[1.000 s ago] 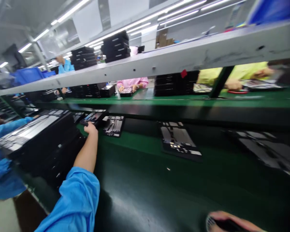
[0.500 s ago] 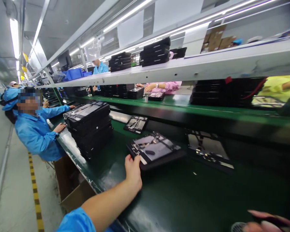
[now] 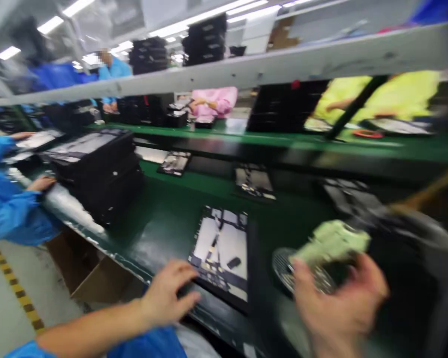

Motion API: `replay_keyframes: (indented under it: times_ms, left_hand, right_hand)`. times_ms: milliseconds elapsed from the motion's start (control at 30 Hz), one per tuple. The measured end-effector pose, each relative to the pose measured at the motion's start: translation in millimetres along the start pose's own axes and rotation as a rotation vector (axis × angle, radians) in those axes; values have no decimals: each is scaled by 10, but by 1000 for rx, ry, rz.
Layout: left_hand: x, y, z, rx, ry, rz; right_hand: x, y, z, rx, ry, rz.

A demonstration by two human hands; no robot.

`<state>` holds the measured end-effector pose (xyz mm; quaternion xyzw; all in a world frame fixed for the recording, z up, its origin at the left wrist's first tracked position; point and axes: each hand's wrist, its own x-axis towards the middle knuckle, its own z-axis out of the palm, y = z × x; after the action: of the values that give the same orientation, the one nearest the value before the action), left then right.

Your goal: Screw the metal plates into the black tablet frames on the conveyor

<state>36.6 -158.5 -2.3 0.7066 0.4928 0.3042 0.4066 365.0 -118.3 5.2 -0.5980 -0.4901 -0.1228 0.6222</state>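
A tablet-like panel [image 3: 220, 243] with grey plates, dark flex cables and a small black oval piece lies on a black tray on the bench before me. My left hand [image 3: 171, 291] is beside its near left corner, fingers loosely bent and apart, holding nothing. My right hand [image 3: 341, 303] grips a pale green blocky object [image 3: 332, 241], whose exact kind is blurred. Next to that object, partly behind my fingers, is a round perforated grey disc [image 3: 281, 268] on the bench.
A tall stack of black trays [image 3: 97, 174] stands at left, near a co-worker's blue sleeve [image 3: 15, 209]. More panels [image 3: 254, 181] lie along the line behind. A white shelf beam [image 3: 246, 72] crosses above. An open cardboard box [image 3: 93, 271] is below the bench edge.
My left hand has set the panel down nearer to me and let go. My right hand has come further into view with the pale green object. The view has turned right.
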Motion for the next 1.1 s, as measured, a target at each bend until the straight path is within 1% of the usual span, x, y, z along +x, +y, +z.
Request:
replay_keyframes:
  times_ms: [33,67,100,133,167,200,233,300,400,500,600,667,733,800,900,1000,1100]
  left_hand:
    - [64,-54,-133,152,30,92]
    - [145,-115,-228,263,25,149]
    - [229,-174,-287,346,-1,191]
    - [304,-223,-316,402,-36,219]
    - [366,-255,-322,437,-77,240]
    - [412,-270,-315,457,-114,256]
    - [446,-269,-302,471,-142,268]
    - [488,-236,-273,506,-169,274]
    - [516,-183,-250,581,-217,282]
    - [527,-171,-274,613,-303,326]
    - [568,-129,-358,588,-374,372]
    - [628,-38,-416,584,-405,375]
    - [703,98,-428,609,-385,385]
    - [771,236,-364,630,-353,422]
    - [831,351,-161,639,-359,459]
    - [834,339,13,581,-373,417]
    - [800,292,53,447,-337,371]
  right_hand:
    - [-142,-125,-102,-15,-57,-29]
    - [-297,-233,-179,-24,-190,-69]
    - [-453,-319,-234,-44,-370,-95]
    - [-598,-378,-269,-87,-541,-71]
    - [-721,-413,-289,-120,-657,-57]
    - [-814,-427,-296,-156,-745,-33]
    - [-874,-425,-294,-189,-802,-8]
    - [-897,-408,-279,-223,-868,26]
    - [-791,-423,-273,-206,-953,64]
    - [-688,-504,-298,-187,-998,118]
    - [-653,-567,-321,-180,-1007,169]
    - [-643,-560,-334,-154,-1012,185]
    - [-630,-506,-351,-88,-1015,191]
    - [-619,-424,-368,-7,-988,203]
    - [-629,-303,-382,62,-903,226]
    - [-658,-240,-362,88,-848,232]
    - [-630,-300,-335,100,-786,227]
